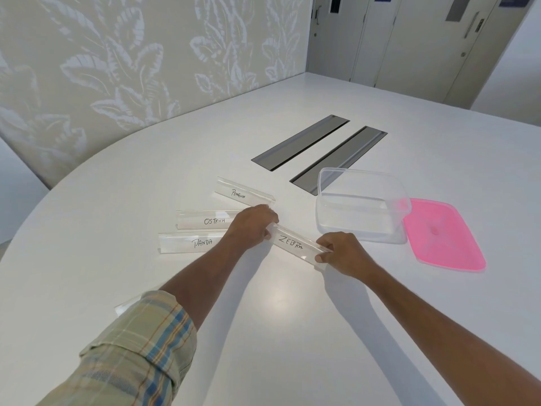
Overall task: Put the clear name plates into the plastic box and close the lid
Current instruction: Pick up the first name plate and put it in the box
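Both hands hold the clear ZEBRA name plate by its ends, just over the white table: my left hand grips the left end, my right hand the right end. Left of it lie three more clear plates marked PENGUIN, OSTRICH and PANDA. Another clear plate shows partly behind my left sleeve. The clear plastic box stands open and empty to the right of the ZEBRA plate. Its pink lid lies flat on the table right of the box.
Two grey recessed cable hatches are set in the white table behind the plates and box. A patterned wall runs along the table's far left edge. Grey doors stand at the back right.
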Demonstrator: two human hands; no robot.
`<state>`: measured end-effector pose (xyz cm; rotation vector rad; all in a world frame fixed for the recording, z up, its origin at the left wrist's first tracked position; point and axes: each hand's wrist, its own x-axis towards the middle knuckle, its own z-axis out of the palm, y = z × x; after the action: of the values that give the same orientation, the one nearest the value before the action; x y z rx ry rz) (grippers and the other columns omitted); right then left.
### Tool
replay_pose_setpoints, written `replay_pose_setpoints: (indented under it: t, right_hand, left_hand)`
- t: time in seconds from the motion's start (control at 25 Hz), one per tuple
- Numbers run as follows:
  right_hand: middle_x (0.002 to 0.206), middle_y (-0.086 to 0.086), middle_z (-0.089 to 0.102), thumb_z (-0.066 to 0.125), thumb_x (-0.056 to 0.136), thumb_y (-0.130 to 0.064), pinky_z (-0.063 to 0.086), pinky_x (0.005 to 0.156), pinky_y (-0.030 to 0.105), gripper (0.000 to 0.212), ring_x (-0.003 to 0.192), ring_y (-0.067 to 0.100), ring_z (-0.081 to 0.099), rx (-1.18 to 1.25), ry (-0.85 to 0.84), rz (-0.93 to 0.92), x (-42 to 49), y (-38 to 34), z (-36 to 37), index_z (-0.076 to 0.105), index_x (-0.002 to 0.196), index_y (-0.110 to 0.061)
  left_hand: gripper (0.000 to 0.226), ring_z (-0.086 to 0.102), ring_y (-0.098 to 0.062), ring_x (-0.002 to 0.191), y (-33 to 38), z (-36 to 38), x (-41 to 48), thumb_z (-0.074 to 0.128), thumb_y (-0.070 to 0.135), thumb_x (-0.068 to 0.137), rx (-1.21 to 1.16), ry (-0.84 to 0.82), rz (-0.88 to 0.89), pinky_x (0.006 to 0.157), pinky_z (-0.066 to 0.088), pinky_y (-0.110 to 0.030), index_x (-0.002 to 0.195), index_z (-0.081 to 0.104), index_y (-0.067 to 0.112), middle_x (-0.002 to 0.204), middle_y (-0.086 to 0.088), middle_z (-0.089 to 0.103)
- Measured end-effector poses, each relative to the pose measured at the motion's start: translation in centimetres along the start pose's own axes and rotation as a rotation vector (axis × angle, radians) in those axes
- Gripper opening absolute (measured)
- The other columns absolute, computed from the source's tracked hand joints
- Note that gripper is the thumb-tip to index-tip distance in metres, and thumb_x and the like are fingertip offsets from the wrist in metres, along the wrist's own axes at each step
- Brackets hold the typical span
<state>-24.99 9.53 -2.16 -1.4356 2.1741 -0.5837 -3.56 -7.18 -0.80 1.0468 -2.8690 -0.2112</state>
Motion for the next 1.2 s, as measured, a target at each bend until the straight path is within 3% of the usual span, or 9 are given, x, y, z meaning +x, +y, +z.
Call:
replay_pose_setpoints:
  t: [0.16, 0.32, 0.44, 0.52, 0.84, 1.0, 1.08, 1.2]
  right_hand:
    - [0.078, -0.002, 0.071, 0.086, 0.072, -0.030, 0.053, 0.069, 0.040, 0.019, 0.075, 0.021, 0.066, -0.083, 0.050, 0.028, 0.0, 1.7, -1.4, 0.074, 0.078, -0.016]
    - [0.056, 0.001, 0.054, 0.083, 0.073, -0.024, 0.033, 0.054, 0.035, 0.030, 0.058, 0.023, 0.046, -0.118, 0.034, -0.009, 0.3, 3.1, -2.3, 0.060, 0.064, -0.008]
    - [0.068, 0.006, 0.072, 0.084, 0.077, -0.018, 0.051, 0.061, 0.037, 0.012, 0.066, 0.028, 0.063, -0.125, 0.042, -0.035, 0.6, 3.5, -2.9, 0.077, 0.081, -0.010]
    - [0.076, 0.008, 0.077, 0.084, 0.078, -0.016, 0.059, 0.070, 0.042, 0.013, 0.077, 0.030, 0.071, -0.130, 0.048, -0.059, 0.4, 3.7, -3.2, 0.081, 0.090, -0.012]
    - [0.076, 0.002, 0.076, 0.085, 0.077, -0.013, 0.056, 0.071, 0.040, 0.013, 0.077, 0.029, 0.070, -0.145, 0.050, -0.160, 0.2, 3.3, -7.4, 0.082, 0.090, -0.017]
    - [0.089, 0.006, 0.080, 0.090, 0.076, -0.012, 0.060, 0.081, 0.041, 0.028, 0.085, 0.028, 0.073, -0.131, 0.101, -0.192, 0.7, 2.6, -11.0, 0.082, 0.104, -0.013]
    - [0.092, 0.006, 0.080, 0.090, 0.077, -0.013, 0.060, 0.085, 0.040, 0.035, 0.088, 0.026, 0.073, -0.121, 0.122, -0.204, 1.1, 2.5, -12.9, 0.081, 0.110, -0.012]
    - [0.096, 0.007, 0.080, 0.091, 0.077, -0.014, 0.058, 0.086, 0.034, 0.039, 0.090, 0.024, 0.072, -0.114, 0.152, -0.222, 2.1, 2.6, -15.5, 0.080, 0.115, -0.012]
  left_hand:
    - [0.045, 0.063, -0.024, 0.126, 1.0, -0.6, -0.5, 0.064, 0.009, 0.090, -0.013, -0.032, -0.030, 0.101, 0.050, -0.034, 0.132, 0.069, 0.024, 0.128, -0.004, 0.070]
    - [0.046, 0.065, -0.020, 0.120, 1.8, -0.9, -1.3, 0.061, 0.006, 0.090, -0.044, -0.052, -0.035, 0.097, 0.052, -0.033, 0.130, 0.072, 0.026, 0.115, 0.000, 0.078]
    - [0.043, 0.066, -0.022, 0.116, 2.4, -1.0, -1.8, 0.061, 0.006, 0.086, -0.020, -0.064, -0.049, 0.093, 0.054, -0.035, 0.122, 0.076, 0.026, 0.110, 0.003, 0.079]
    - [0.042, 0.067, -0.022, 0.112, 2.9, -1.1, -2.2, 0.061, 0.006, 0.083, -0.006, -0.071, -0.062, 0.088, 0.054, -0.035, 0.117, 0.077, 0.026, 0.105, 0.007, 0.080]
    - [0.044, 0.066, -0.019, 0.103, 4.6, -3.7, -2.8, 0.054, 0.001, 0.077, 0.045, -0.006, -0.072, 0.070, 0.043, -0.027, 0.105, 0.076, 0.027, 0.092, 0.014, 0.080]
    - [0.052, 0.067, -0.019, 0.112, 6.1, -6.8, -2.1, 0.051, 0.001, 0.082, 0.070, 0.033, -0.066, 0.082, 0.054, -0.031, 0.118, 0.074, 0.030, 0.101, 0.017, 0.081]
    - [0.057, 0.066, -0.019, 0.117, 6.8, -8.1, -1.3, 0.050, 0.001, 0.087, 0.059, 0.064, -0.067, 0.088, 0.054, -0.033, 0.130, 0.071, 0.033, 0.107, 0.016, 0.081]
    - [0.055, 0.065, -0.021, 0.119, 7.8, -9.7, 0.3, 0.052, 0.004, 0.091, 0.069, 0.111, -0.073, 0.089, 0.055, -0.035, 0.133, 0.069, 0.036, 0.113, 0.013, 0.080]
